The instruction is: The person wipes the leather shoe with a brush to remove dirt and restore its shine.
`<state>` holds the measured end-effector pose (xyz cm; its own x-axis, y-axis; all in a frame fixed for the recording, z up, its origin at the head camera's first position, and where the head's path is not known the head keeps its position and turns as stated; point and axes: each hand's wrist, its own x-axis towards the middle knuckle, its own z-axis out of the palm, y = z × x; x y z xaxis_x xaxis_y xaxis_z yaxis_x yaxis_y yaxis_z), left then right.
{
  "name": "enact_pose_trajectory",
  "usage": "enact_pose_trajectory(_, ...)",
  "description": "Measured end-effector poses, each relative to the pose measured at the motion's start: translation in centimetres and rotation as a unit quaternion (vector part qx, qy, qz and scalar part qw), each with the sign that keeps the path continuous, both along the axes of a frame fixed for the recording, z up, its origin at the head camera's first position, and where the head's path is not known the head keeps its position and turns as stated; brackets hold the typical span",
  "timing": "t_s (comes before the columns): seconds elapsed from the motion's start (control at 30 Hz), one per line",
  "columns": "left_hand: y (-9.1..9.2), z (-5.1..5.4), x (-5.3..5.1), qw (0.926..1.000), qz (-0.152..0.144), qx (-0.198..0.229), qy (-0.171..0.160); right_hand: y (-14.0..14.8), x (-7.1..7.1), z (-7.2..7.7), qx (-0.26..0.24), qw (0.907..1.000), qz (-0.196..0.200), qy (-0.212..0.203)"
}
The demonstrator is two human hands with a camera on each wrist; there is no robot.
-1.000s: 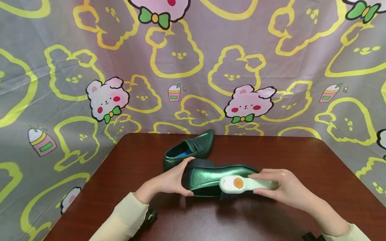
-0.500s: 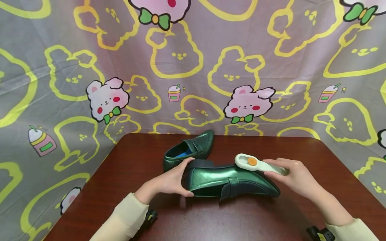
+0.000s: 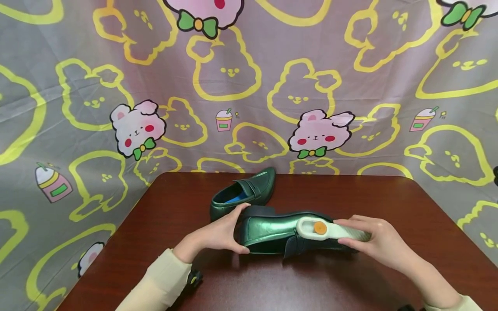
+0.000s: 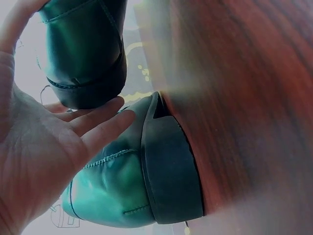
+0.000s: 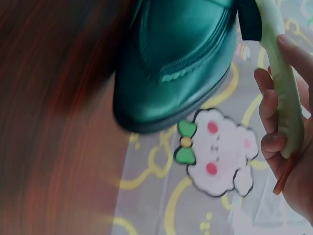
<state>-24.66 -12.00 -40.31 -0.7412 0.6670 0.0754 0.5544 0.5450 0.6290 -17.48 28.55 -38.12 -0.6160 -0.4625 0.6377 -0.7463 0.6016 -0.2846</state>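
A shiny dark green loafer is tilted on its side, its sole turned away. My left hand grips it around the heel, thumb on the near side and fingers at the far side. My right hand holds a pale green tool with an orange round button, by its handle. The tool's head lies over the loafer's upper, near the strap; its underside is hidden. In the right wrist view, the fingers curl round the handle, beside the loafer's toe.
Behind stands the matching green loafer, upright with a blue insole, close to my left hand. Both are at a dark red-brown wooden table. A printed cloth hangs along the table's back and sides.
The tool in my right hand went from the loafer's upper to its far sole edge, then came back down onto the upper. My left hand and the loafer stay in place.
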Motion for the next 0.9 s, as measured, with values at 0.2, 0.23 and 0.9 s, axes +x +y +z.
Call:
enact_pose_trajectory(0.2,-0.1,0.0,0.1,0.9999,0.005,-0.007,-0.007,2.3,-0.7,-0.2,-0.003,0.9945,-0.104,0.014)
enact_pose_trajectory(0.23,-0.1,0.0,0.2,0.9999,0.006,-0.009,-0.01,2.5,-0.7,-0.2,-0.008,0.9933,-0.114,0.015)
enact_pose_trajectory(0.9,-0.3,-0.3,0.2,0.9983,0.022,-0.035,-0.043,2.6,-0.9,-1.2,-0.025,0.9969,-0.07,-0.024)
